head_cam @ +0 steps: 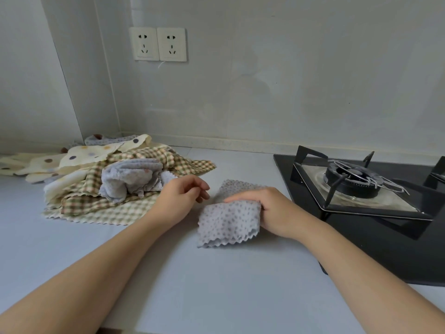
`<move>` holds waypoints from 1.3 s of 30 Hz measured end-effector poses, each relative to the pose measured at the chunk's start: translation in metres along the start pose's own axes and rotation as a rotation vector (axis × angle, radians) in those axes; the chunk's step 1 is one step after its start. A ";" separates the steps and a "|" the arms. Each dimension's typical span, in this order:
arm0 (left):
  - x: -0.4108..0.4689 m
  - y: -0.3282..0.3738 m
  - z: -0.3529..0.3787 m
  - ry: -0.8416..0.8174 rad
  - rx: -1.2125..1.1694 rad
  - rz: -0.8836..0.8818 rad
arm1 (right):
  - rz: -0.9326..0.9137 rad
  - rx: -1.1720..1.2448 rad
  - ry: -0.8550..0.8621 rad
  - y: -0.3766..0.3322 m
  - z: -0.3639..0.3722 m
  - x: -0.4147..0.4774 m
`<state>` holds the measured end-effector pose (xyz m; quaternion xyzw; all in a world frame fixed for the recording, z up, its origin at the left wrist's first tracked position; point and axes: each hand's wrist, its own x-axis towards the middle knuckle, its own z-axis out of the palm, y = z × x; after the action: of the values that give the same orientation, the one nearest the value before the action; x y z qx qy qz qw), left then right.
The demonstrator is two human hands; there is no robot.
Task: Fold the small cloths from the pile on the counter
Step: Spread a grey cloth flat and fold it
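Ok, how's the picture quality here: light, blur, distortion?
Head view: soft, even light, only faint shadows under the left hand and right hand; cloth and stove sharp, no motion blur; wide-angle lens leans the wall corner; no glare.
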<state>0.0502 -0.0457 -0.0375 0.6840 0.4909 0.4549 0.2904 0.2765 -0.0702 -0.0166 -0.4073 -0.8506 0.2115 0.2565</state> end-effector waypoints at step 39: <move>-0.003 0.026 0.036 -0.044 -0.160 -0.119 | 0.391 0.147 0.403 0.016 0.008 0.013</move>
<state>0.0931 -0.0563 -0.0314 0.6379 0.4863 0.4595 0.3813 0.2738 -0.0513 -0.0282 -0.5776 -0.6704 0.2327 0.4034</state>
